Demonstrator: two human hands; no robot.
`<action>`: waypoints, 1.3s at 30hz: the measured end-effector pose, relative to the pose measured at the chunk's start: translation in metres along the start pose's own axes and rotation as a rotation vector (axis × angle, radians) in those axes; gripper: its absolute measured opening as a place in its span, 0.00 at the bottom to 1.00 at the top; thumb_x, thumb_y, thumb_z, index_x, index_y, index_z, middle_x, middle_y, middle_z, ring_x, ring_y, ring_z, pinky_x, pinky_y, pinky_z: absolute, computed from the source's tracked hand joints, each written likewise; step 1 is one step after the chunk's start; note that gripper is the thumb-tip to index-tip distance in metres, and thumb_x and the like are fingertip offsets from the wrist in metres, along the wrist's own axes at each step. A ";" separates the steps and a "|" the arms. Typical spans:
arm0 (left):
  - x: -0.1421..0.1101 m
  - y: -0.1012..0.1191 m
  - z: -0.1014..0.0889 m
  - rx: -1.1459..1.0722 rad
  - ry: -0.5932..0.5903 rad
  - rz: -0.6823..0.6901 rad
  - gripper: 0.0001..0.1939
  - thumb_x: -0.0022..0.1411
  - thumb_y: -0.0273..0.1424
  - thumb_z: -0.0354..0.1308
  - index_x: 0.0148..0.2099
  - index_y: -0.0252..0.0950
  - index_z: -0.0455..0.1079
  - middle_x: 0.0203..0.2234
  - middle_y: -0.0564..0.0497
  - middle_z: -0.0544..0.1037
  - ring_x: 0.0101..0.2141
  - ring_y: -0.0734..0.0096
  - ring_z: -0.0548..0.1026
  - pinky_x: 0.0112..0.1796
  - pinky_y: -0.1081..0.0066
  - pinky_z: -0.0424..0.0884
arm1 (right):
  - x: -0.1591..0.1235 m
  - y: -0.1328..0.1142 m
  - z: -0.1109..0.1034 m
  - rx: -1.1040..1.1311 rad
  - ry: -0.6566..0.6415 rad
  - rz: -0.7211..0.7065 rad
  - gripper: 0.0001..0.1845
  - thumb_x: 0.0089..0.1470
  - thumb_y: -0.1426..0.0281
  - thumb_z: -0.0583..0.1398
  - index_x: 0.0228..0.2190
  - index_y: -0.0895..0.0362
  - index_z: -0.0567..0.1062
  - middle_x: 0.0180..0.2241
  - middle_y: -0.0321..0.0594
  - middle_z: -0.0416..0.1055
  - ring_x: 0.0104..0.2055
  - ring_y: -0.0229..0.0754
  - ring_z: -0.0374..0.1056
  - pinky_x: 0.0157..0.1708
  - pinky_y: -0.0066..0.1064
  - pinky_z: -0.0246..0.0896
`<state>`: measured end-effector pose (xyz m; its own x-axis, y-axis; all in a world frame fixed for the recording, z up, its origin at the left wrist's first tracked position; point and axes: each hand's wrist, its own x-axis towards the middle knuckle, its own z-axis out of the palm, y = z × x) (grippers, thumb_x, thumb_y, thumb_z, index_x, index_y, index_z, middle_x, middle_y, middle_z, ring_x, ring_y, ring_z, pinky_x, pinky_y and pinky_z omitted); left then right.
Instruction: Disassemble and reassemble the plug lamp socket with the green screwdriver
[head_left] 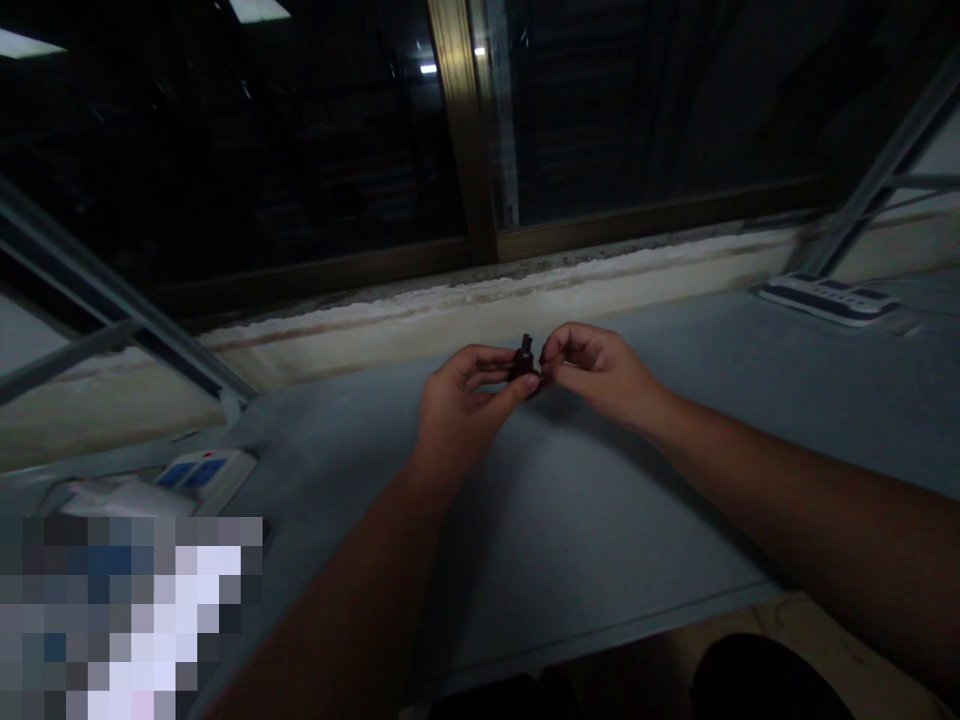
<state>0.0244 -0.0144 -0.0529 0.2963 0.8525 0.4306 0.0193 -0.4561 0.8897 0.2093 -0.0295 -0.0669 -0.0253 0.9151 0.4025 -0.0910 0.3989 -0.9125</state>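
Note:
A small dark object (525,362) with a narrow stub on top is held above the tabletop (570,500); its exact kind is too dim to make out. My left hand (469,400) grips it between the thumb in front and the fingers behind. From the other side, my right hand (589,365) pinches at its right edge, thumb and forefinger close together. What those right fingertips hold, if anything, is hidden in shadow.
Behind the table runs a low wall ledge (420,320) beneath a dark window. A white power strip (829,298) lies at the back right. Another with blue sockets (206,475) sits at the left. Grey metal frame bars (142,315) rise on both sides.

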 end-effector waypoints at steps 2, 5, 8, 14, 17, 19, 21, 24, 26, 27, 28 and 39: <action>0.000 0.002 0.001 -0.025 0.000 -0.029 0.20 0.50 0.33 0.74 0.44 0.32 0.75 0.38 0.44 0.83 0.39 0.66 0.82 0.40 0.70 0.80 | 0.000 0.001 -0.001 -0.060 -0.027 -0.093 0.07 0.49 0.74 0.66 0.30 0.56 0.72 0.28 0.32 0.68 0.30 0.34 0.65 0.34 0.28 0.61; -0.001 0.002 0.001 -0.055 -0.019 -0.052 0.20 0.50 0.34 0.74 0.44 0.33 0.75 0.37 0.45 0.83 0.38 0.67 0.82 0.39 0.71 0.80 | -0.002 0.000 -0.001 -0.091 -0.076 -0.158 0.06 0.52 0.73 0.64 0.31 0.55 0.71 0.28 0.32 0.67 0.29 0.34 0.63 0.32 0.29 0.58; -0.003 0.002 0.001 -0.068 -0.041 -0.064 0.21 0.49 0.34 0.75 0.44 0.33 0.75 0.38 0.45 0.82 0.39 0.66 0.82 0.39 0.70 0.80 | -0.003 -0.001 -0.001 -0.111 -0.103 -0.195 0.06 0.52 0.74 0.63 0.30 0.55 0.69 0.29 0.33 0.66 0.30 0.35 0.63 0.33 0.30 0.57; -0.003 0.002 0.002 -0.060 -0.061 -0.057 0.21 0.49 0.34 0.74 0.44 0.32 0.75 0.36 0.45 0.83 0.37 0.65 0.82 0.37 0.70 0.80 | -0.004 -0.001 -0.001 -0.179 -0.070 -0.214 0.09 0.51 0.75 0.63 0.28 0.55 0.66 0.29 0.33 0.64 0.31 0.36 0.61 0.34 0.31 0.56; -0.003 0.000 0.003 -0.030 -0.049 -0.035 0.21 0.49 0.34 0.74 0.44 0.33 0.76 0.36 0.45 0.83 0.38 0.65 0.82 0.37 0.69 0.81 | -0.005 -0.003 0.000 -0.230 -0.051 -0.199 0.10 0.52 0.73 0.63 0.28 0.54 0.65 0.29 0.34 0.65 0.31 0.37 0.61 0.35 0.31 0.57; -0.004 -0.001 0.003 -0.013 -0.041 -0.022 0.20 0.49 0.34 0.74 0.44 0.33 0.76 0.37 0.44 0.83 0.38 0.64 0.82 0.37 0.68 0.81 | -0.007 -0.006 0.001 -0.272 -0.039 -0.175 0.10 0.53 0.71 0.62 0.28 0.54 0.63 0.29 0.34 0.65 0.32 0.37 0.61 0.35 0.31 0.57; -0.004 -0.001 0.003 0.000 -0.032 -0.011 0.20 0.50 0.35 0.74 0.44 0.34 0.76 0.37 0.44 0.83 0.39 0.63 0.82 0.37 0.68 0.81 | -0.008 -0.008 0.002 -0.297 -0.028 -0.155 0.12 0.54 0.70 0.62 0.27 0.54 0.62 0.29 0.34 0.64 0.32 0.37 0.60 0.36 0.31 0.57; -0.005 0.000 0.003 0.025 -0.020 0.000 0.20 0.50 0.34 0.73 0.44 0.34 0.76 0.38 0.45 0.83 0.40 0.63 0.82 0.37 0.68 0.82 | -0.009 -0.009 0.004 -0.285 -0.019 -0.141 0.14 0.54 0.69 0.61 0.26 0.53 0.59 0.28 0.34 0.62 0.31 0.37 0.58 0.36 0.31 0.56; -0.005 0.001 0.003 0.032 -0.018 0.006 0.19 0.50 0.34 0.73 0.44 0.34 0.76 0.38 0.45 0.83 0.40 0.63 0.82 0.36 0.68 0.82 | -0.009 -0.008 0.006 -0.261 -0.020 -0.128 0.15 0.54 0.69 0.61 0.26 0.53 0.57 0.28 0.33 0.61 0.31 0.37 0.56 0.34 0.30 0.55; -0.005 0.002 0.003 0.031 -0.021 0.009 0.19 0.50 0.34 0.73 0.44 0.34 0.76 0.38 0.45 0.83 0.40 0.63 0.82 0.36 0.68 0.82 | -0.009 -0.007 0.006 -0.249 -0.021 -0.123 0.16 0.54 0.69 0.61 0.26 0.53 0.56 0.27 0.33 0.60 0.30 0.36 0.55 0.34 0.30 0.54; -0.005 0.002 0.003 0.028 -0.023 0.014 0.19 0.51 0.34 0.73 0.44 0.34 0.76 0.39 0.45 0.83 0.41 0.63 0.82 0.37 0.68 0.82 | -0.009 -0.007 0.007 -0.237 -0.025 -0.118 0.16 0.54 0.69 0.61 0.26 0.53 0.56 0.27 0.32 0.59 0.30 0.36 0.54 0.33 0.30 0.54; -0.008 0.001 0.001 0.087 -0.015 0.024 0.18 0.50 0.36 0.74 0.42 0.36 0.77 0.44 0.45 0.82 0.36 0.64 0.83 0.37 0.68 0.83 | -0.008 -0.007 0.006 -0.125 -0.072 -0.109 0.16 0.53 0.72 0.60 0.25 0.53 0.55 0.26 0.30 0.56 0.29 0.34 0.52 0.31 0.29 0.50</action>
<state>0.0225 -0.0220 -0.0557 0.3119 0.8373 0.4489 0.0947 -0.4976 0.8622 0.2038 -0.0401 -0.0634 -0.0937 0.8613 0.4994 0.0278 0.5037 -0.8634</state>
